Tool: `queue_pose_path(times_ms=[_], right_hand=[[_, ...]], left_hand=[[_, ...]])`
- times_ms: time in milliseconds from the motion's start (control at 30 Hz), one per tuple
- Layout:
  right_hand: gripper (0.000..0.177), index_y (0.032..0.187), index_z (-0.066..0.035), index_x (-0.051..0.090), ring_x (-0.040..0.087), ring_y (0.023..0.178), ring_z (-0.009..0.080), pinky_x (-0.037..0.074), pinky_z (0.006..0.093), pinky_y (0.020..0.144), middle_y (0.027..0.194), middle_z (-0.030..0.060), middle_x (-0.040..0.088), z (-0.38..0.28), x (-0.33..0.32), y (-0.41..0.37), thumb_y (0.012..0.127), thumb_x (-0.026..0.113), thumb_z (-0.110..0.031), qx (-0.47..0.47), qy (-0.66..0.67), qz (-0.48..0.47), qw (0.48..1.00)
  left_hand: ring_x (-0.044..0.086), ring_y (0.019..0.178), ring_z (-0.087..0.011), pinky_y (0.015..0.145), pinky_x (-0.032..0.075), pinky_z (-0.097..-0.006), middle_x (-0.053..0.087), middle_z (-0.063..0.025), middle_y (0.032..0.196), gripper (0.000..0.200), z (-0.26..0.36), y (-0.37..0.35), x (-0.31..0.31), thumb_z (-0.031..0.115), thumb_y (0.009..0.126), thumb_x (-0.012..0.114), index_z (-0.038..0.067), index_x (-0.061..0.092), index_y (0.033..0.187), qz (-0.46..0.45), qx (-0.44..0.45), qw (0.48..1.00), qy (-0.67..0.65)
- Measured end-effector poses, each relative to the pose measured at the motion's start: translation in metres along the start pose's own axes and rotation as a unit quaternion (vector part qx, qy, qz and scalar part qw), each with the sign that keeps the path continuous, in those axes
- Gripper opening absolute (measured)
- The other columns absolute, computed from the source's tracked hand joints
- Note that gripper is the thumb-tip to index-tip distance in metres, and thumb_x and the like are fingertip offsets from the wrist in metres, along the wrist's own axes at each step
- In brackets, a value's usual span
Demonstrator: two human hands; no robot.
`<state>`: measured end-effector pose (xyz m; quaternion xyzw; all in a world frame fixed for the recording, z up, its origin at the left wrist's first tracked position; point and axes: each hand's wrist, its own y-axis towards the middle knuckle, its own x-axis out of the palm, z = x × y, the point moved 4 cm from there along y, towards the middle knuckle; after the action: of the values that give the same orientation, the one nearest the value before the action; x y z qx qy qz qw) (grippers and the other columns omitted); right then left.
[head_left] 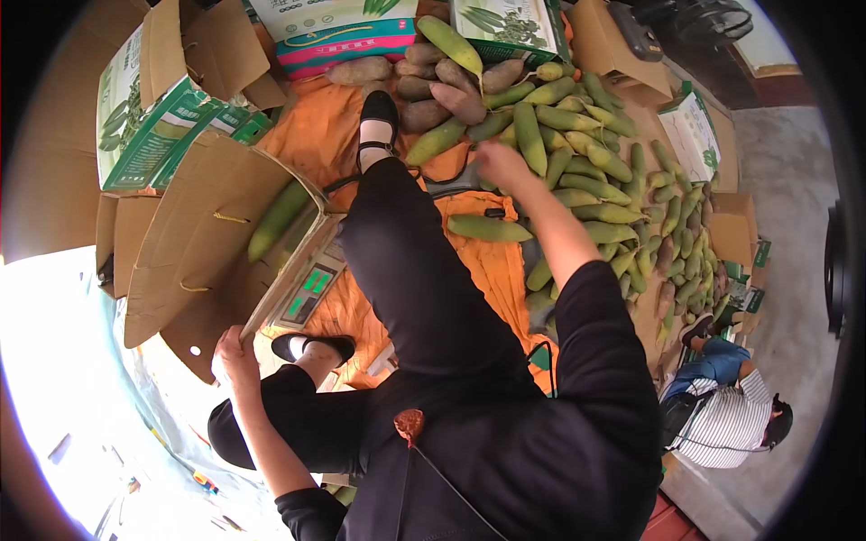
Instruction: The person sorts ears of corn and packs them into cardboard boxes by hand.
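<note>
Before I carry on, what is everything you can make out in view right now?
Open box: one, brown, left
Boxed radish: one visible, green, inside it
Lit display: one, green digits, beside the box
Loose radishes: too many to count, green, centre to right
Root vegetables: several, reddish-brown, top centre
Printed cartons: several, mostly white and green, top and right
Cloth: orange, around the feet
Other person: one, striped shirt, lower right
Pendant: one, reddish-brown, on the chest
Shoes: two, black, upper centre and left of centre
Left hand: one, gripping the box's edge
Right hand: one, blurred, by the loose radishes; hold unclear
</note>
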<state>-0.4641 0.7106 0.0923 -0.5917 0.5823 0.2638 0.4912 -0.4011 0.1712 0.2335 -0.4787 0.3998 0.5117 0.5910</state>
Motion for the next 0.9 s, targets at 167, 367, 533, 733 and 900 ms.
queue_pose_path(times_ms=[167, 367, 533, 733, 900], right_hand=[[0.047, 0.112, -0.012, 0.056, 0.052, 0.111, 0.0316, 0.045, 0.0437, 0.090, 0.116, 0.0131, 0.056, 0.067, 0.096, -0.070, 0.069, 0.071, -0.022, 0.103, -0.093, -0.089, 0.986], [0.057, 0.126, -0.020, 0.044, 0.047, 0.118, 0.0266, 0.044, 0.0474, 0.092, 0.127, 0.0041, 0.048, 0.057, 0.132, -0.091, 0.075, 0.070, -0.027, 0.124, -0.203, -0.170, 0.956], [0.068, 0.132, -0.019, 0.039, 0.042, 0.124, 0.0247, 0.038, 0.0496, 0.098, 0.132, 0.0037, 0.045, 0.065, 0.153, -0.081, 0.074, 0.074, -0.025, 0.178, -0.215, -0.222, 0.934], [0.063, 0.133, -0.016, 0.038, 0.046, 0.122, 0.0262, 0.035, 0.0534, 0.098, 0.133, 0.0057, 0.046, 0.148, 0.192, -0.087, 0.077, 0.067, -0.013, 0.187, -0.093, -0.171, 0.963], [0.060, 0.126, -0.012, 0.043, 0.053, 0.113, 0.0300, 0.041, 0.0475, 0.093, 0.119, 0.0075, 0.055, 0.116, 0.141, -0.050, 0.072, 0.069, -0.015, 0.162, 0.022, -0.047, 0.985]], left_hand=[[0.060, 0.078, -0.0318, 0.069, 0.047, -0.0396, 0.062, -0.0120, 0.079, 0.006, 0.001, -0.001, -0.001, 0.005, 0.075, 0.064, 0.004, 0.062, 0.081, 0.008, 0.007, 0.999, -0.036], [0.061, 0.077, -0.0302, 0.070, 0.048, -0.0389, 0.063, -0.0107, 0.077, 0.003, 0.005, -0.001, -0.007, 0.008, 0.076, 0.063, 0.006, 0.064, 0.079, 0.032, -0.003, 0.999, -0.015], [0.061, 0.077, -0.0300, 0.071, 0.048, -0.0381, 0.063, -0.0103, 0.076, 0.004, 0.010, 0.001, -0.014, 0.008, 0.074, 0.064, 0.005, 0.064, 0.077, 0.040, -0.004, 0.999, -0.015], [0.062, 0.082, -0.0271, 0.074, 0.047, -0.0380, 0.063, -0.0073, 0.076, 0.006, 0.004, 0.000, -0.010, 0.009, 0.073, 0.063, 0.008, 0.064, 0.079, 0.028, 0.012, 1.000, -0.003], [0.061, 0.083, -0.0267, 0.073, 0.047, -0.0382, 0.063, -0.0076, 0.078, 0.005, 0.000, -0.001, -0.008, 0.010, 0.075, 0.061, 0.009, 0.063, 0.079, 0.028, 0.015, 0.999, 0.007]])
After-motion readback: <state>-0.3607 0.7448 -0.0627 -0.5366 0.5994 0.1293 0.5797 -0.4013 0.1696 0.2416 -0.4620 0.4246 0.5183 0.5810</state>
